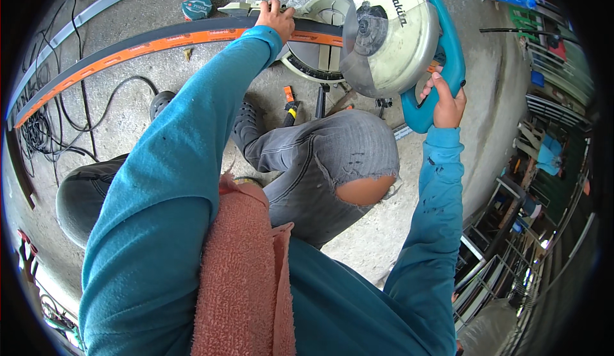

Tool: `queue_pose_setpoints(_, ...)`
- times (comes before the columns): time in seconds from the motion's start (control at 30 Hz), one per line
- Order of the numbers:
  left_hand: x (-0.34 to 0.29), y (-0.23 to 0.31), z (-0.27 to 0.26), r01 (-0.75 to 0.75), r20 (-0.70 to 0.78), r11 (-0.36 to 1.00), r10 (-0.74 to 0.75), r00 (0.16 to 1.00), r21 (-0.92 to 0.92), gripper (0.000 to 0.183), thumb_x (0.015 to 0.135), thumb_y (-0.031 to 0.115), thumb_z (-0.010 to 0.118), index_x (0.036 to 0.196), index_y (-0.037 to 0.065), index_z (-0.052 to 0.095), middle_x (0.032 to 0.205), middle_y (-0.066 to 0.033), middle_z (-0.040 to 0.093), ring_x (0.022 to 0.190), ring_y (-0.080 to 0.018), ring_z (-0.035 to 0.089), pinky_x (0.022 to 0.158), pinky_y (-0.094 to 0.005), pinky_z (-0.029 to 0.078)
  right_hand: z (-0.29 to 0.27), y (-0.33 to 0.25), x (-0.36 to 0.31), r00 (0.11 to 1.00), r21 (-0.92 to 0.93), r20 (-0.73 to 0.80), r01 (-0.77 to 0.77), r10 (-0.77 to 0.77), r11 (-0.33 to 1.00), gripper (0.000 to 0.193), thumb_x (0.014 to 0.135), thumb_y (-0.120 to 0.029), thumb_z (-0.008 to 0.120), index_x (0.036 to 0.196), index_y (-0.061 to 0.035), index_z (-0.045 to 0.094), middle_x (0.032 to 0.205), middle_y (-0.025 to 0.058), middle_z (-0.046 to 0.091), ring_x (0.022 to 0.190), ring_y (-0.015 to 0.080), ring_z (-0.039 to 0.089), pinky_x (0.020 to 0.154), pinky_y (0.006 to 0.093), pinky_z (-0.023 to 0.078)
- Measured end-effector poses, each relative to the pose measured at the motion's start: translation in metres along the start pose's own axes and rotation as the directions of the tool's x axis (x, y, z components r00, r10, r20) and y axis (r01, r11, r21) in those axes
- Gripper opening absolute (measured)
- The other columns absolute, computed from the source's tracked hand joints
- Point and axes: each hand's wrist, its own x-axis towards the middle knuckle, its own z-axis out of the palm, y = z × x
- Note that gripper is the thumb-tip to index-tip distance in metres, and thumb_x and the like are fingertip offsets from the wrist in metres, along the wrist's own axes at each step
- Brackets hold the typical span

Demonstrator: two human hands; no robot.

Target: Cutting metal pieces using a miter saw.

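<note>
- Upper centre: left hand (276, 21) holds the orange-banded dark profile (144, 44) from above; it extends either side.
- Upper right: right hand (448, 104) grips the teal handle (453, 55) of the miter saw (412, 39).

A teal tape measure (197, 7) and black cables (39, 137) lie on concrete (364, 254).

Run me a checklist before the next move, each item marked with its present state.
1. Right hand closed round the teal handle: ok.
2. Left hand over the long dark bar with orange strip: ok, though how firmly it holds is cannot tell.
3. Left hand apart from the blade guard: ok, a gap shows.
4. Blade's contact with the bar: cannot tell, the guard hides it.
5. Tape measure off the bar: ok, on the floor beyond it.
6. Black cables untangled: not ok.
</note>
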Motion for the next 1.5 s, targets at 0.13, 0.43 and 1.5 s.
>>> queue_pose_setpoints(0.13,0.0,0.0,0.0,0.001,-0.003,1.0,-0.001,1.0,-0.004,0.042,0.086,0.038,0.057,0.125,0.021,0.057,0.132,-0.0005,0.043,0.125,-0.0366,0.032,0.099,-0.0557,0.029,0.001,0.005,-0.002,1.0,0.001,-0.004,0.024,-0.024,1.0,0.029,0.082,-0.012,0.063,0.106,0.0032,0.056,0.073,0.0077,0.056,0.06,0.0159,0.054,0.055,0.0304,0.046)
queue_pose_setpoints(0.43,-0.001,0.0,-0.003,0.005,0.0,1.0,-0.005,1.0,0.003,0.042,0.087,0.037,0.057,0.125,0.021,0.057,0.132,-0.0002,0.042,0.125,-0.0361,0.032,0.099,-0.0551,0.029,0.002,0.009,-0.003,1.0,0.016,-0.003,0.028,-0.028,0.999,0.027,0.082,-0.011,0.063,0.104,0.0026,0.057,0.073,0.0075,0.056,0.061,0.0159,0.054,0.055,0.0304,0.046)
queue_pose_setpoints(1.5,0.001,0.004,-0.009,0.026,0.103,0.996,-0.017,0.995,-0.085,0.049,0.08,0.025,0.061,0.128,0.025,0.052,0.139,-0.0018,0.038,0.13,-0.0401,0.027,0.102,-0.0535,0.027,-0.002,0.03,-0.015,0.924,-0.191,-0.163,0.314,-0.345,0.93,0.035,0.07,-0.021,0.07,0.095,-0.0003,0.056,0.076,0.0185,0.059,0.073,0.0343,0.059,0.068,0.0411,0.047)
